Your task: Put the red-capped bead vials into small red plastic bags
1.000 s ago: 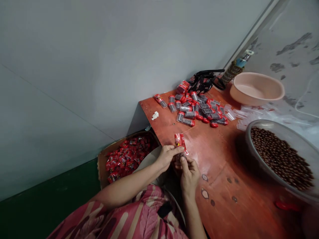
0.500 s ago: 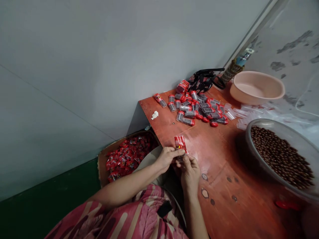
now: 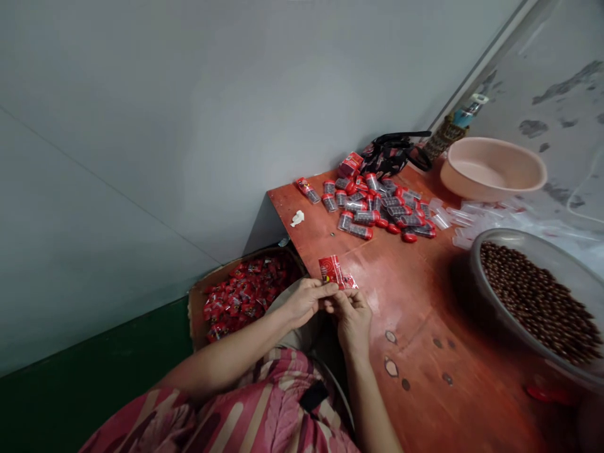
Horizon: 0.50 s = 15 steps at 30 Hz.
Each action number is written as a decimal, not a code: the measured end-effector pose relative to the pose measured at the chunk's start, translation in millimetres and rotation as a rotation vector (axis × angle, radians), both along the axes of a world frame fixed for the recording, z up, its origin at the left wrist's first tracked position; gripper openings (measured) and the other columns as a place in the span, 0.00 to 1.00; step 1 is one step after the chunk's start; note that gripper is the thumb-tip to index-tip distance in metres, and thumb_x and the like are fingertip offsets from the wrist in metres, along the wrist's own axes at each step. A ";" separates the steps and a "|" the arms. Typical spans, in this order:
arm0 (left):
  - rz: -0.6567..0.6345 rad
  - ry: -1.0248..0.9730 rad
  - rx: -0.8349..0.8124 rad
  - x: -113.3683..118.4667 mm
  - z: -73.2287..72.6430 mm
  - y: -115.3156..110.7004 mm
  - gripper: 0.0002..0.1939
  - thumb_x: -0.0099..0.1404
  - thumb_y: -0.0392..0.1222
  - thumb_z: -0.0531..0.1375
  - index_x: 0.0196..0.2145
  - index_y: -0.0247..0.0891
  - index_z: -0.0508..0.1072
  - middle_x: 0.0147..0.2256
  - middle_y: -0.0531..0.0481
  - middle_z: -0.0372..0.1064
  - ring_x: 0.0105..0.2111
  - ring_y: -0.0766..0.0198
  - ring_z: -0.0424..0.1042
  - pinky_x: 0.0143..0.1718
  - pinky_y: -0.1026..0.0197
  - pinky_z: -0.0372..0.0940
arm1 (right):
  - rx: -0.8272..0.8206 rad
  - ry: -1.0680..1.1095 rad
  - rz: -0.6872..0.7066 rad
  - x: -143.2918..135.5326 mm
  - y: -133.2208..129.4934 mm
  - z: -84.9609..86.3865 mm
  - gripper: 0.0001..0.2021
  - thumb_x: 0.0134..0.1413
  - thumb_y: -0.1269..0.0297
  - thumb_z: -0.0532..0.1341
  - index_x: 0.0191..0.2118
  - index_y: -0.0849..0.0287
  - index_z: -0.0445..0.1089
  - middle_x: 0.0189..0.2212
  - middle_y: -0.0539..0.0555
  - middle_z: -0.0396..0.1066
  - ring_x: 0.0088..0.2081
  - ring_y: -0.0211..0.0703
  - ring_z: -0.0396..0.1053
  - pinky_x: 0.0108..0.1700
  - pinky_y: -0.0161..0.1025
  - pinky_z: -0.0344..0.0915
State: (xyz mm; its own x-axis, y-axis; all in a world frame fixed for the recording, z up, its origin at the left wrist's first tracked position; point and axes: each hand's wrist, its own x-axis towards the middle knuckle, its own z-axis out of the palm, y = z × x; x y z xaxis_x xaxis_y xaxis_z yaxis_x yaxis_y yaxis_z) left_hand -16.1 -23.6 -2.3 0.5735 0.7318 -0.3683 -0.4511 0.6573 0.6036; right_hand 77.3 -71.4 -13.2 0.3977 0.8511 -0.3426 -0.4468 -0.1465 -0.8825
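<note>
A small red printed plastic wrapper (image 3: 331,269) is pinched between my two hands, just over the near left edge of the table. My left hand (image 3: 304,302) is closed, its thumb pressing the lower left part of the wrapper. Fingers bent, my right hand (image 3: 352,314) grips the lower right side, where a clear and red flap sticks out. Whatever lies inside or behind the wrapper is hidden by my fingers. Beyond my hands, several clear tubes with red caps and dark contents (image 3: 365,217) lie in a loose pile on the table.
A cardboard box (image 3: 198,308) of red packets (image 3: 245,292) stands on the floor at left. The red-brown table (image 3: 415,302) carries a tub (image 3: 476,270) of brown balls (image 3: 538,302), a pink basin (image 3: 495,167), empty clear tubes (image 3: 462,217), a dark floral bag (image 3: 387,154) and crumpled white paper (image 3: 297,218).
The wrapper has moved slightly left and tilted, and its right side now flares outward. My right hand's fingers have shifted up and closer to my left. The view has shifted slightly.
</note>
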 end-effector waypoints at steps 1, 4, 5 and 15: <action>0.037 -0.019 -0.012 -5.8 -0.4 0.8 0.12 0.49 0.41 0.66 0.23 0.27 0.72 0.22 0.47 0.69 0.21 0.69 0.66 0.23 0.66 0.60 | 0.010 -0.006 0.025 -1.7 1.2 0.3 0.12 0.40 0.61 0.67 0.27 0.60 0.64 0.20 0.45 0.68 0.20 0.34 0.68 0.22 0.30 0.66; 0.244 -0.037 -0.083 -29.2 -5.8 2.0 0.13 0.51 0.45 0.65 0.30 0.31 0.72 0.34 0.41 0.73 0.33 0.61 0.72 0.35 0.60 0.65 | 0.024 -0.031 0.052 0.2 0.5 1.6 0.13 0.40 0.60 0.67 0.31 0.60 0.66 0.22 0.47 0.69 0.22 0.36 0.69 0.23 0.32 0.67; 0.318 -0.010 -0.117 -37.5 -8.7 1.3 0.15 0.52 0.47 0.64 0.32 0.32 0.71 0.37 0.40 0.72 0.37 0.59 0.72 0.39 0.59 0.65 | 0.020 -0.049 0.039 3.7 -1.2 2.3 0.13 0.41 0.60 0.67 0.32 0.60 0.66 0.22 0.48 0.69 0.22 0.36 0.69 0.22 0.32 0.66; 0.078 0.696 0.923 -18.1 -12.7 4.0 0.18 0.54 0.45 0.62 0.44 0.43 0.72 0.50 0.45 0.65 0.55 0.53 0.58 0.57 0.49 0.47 | -0.023 -0.238 -0.076 37.8 -20.8 6.7 0.12 0.46 0.57 0.64 0.30 0.61 0.66 0.22 0.49 0.69 0.20 0.34 0.66 0.21 0.30 0.64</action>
State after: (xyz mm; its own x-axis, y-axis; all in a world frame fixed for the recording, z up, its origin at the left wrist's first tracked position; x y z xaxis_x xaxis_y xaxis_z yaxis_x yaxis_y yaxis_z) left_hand -34.2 -19.5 -15.0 0.3982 0.9111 0.1065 0.1475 -0.1782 0.9729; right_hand 115.1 -92.2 -6.6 0.5321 0.8087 -0.2508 -0.2373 -0.1419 -0.9610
